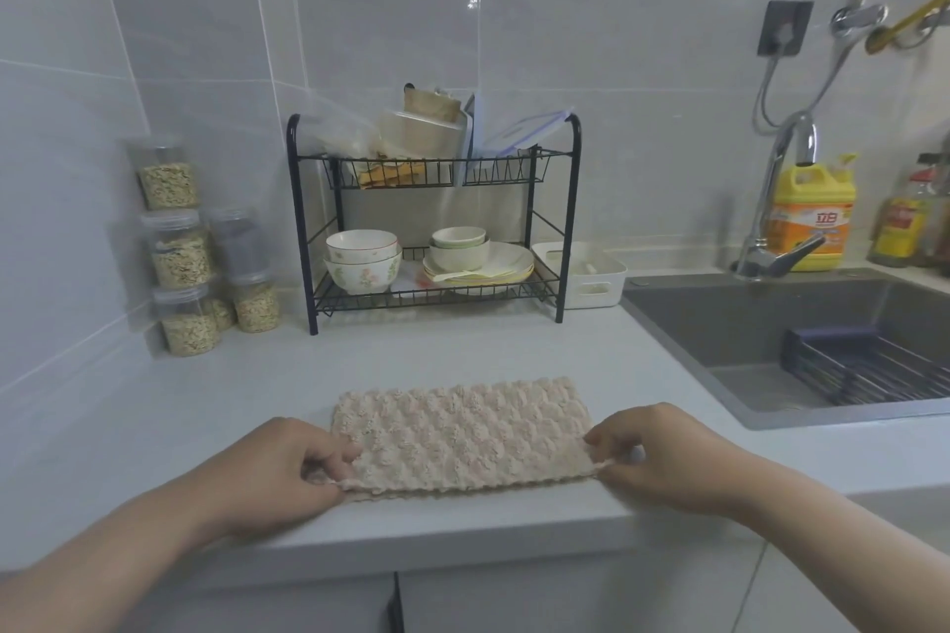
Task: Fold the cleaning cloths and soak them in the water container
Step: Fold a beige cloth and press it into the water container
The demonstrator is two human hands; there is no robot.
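A beige cleaning cloth (460, 434) is lying flat on the counter (257, 375), in front of the black dish rack (437, 221). The left hand (280, 470) is pinching the cloth's near left corner, and the right hand (668, 458) is pinching its near right corner. The sink (771, 324) is sitting to the right of the rack, with a yellow detergent bottle (812, 216) standing behind it.

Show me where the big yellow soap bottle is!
In the head view, the yellow dish soap bottle stands at the right, against the wall behind the sink, just behind the faucet and left of an oil bottle.
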